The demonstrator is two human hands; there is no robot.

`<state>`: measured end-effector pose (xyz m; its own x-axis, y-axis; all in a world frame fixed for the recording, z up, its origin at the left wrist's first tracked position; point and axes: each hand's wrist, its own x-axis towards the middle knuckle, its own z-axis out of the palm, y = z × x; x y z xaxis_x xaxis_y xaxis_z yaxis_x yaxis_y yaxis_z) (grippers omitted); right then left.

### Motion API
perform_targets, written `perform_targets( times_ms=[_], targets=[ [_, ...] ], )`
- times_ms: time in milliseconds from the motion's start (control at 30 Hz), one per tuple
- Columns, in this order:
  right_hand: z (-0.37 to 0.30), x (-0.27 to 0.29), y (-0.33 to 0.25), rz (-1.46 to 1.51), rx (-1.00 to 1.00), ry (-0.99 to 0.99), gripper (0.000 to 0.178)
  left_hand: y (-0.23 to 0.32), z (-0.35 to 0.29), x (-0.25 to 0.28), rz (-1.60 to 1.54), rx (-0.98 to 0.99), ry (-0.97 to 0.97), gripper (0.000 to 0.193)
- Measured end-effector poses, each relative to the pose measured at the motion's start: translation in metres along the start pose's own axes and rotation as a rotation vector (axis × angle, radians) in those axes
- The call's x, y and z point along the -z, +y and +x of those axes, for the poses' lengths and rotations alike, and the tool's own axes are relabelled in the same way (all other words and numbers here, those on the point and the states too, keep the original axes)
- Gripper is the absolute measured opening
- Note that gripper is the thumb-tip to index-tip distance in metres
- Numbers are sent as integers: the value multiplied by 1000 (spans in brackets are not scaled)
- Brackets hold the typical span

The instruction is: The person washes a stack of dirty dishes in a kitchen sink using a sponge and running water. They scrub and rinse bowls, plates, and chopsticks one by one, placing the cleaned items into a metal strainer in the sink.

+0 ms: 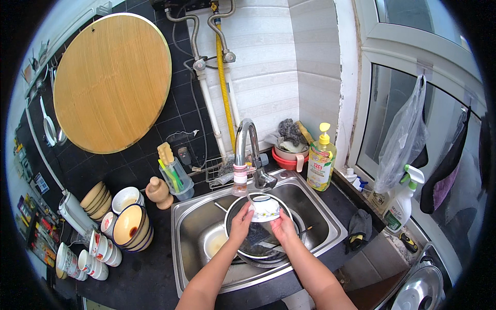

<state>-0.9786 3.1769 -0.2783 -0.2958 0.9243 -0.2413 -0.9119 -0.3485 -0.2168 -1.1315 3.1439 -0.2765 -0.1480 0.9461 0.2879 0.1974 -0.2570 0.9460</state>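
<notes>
Holding 1 white bowl [265, 212] between half-curled hands [240, 224] [283, 228].

A glossy white flowered bowl [265, 211] is over the shiny rectangular silver-metal sink [321, 221]; left above the sink hangs a smooth round tan wooden board [112, 82].

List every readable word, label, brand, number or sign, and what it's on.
Lettering located; wording not copied.
Clear yellow plastic pump bottle: large red characters.
White plastic spray bottle, green label: print too blurred.
Square blue-white sticker, far left: too small.
Colourful packages below it: too blurred.
White floral bowl: none visible.
</notes>
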Motion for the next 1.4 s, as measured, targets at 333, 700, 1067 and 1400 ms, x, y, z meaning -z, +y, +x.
perform_targets(
  times_ms=[333,700,1067,1400],
  targets=[
    [6,7,-2,25,16,-9,29,10,-7,8,-235,92,-157,71],
    [5,5,-1,14,12,9,30,5,-5,2,-206,65,-34,57],
    [3,6,2,-137,-117,-164,35,29,21,-8,133,136,167,49],
    [-4,-1,10,-658,-89,-188,37,27,16,51,-396,629,-295,40]
  ],
)
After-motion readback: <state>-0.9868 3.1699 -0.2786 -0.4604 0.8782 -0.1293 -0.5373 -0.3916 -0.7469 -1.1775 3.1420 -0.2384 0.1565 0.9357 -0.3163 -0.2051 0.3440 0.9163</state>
